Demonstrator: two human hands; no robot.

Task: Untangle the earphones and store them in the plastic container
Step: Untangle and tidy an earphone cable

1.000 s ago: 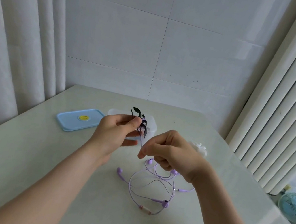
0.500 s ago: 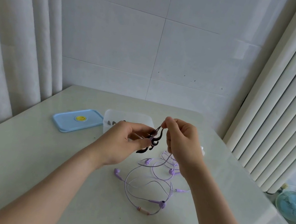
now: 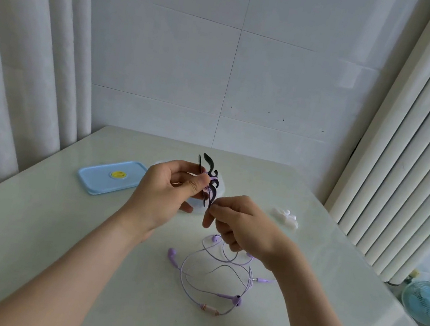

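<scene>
Pale table point(image 3: 55, 250); left hand point(image 3: 164, 197), right hand point(image 3: 243, 228) both pinch black winder point(image 3: 209, 163).

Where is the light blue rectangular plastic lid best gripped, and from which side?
Pinch the near long rim of the light blue rectangular plastic lid, coming from above on the person's side. It lies flat on the pale table, so probably only that thin raised edge offers a hold.

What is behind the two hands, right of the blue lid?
The clear plastic container: only its right edge and front wall show. The left hand, right hand and black winder cover its inside.
</scene>
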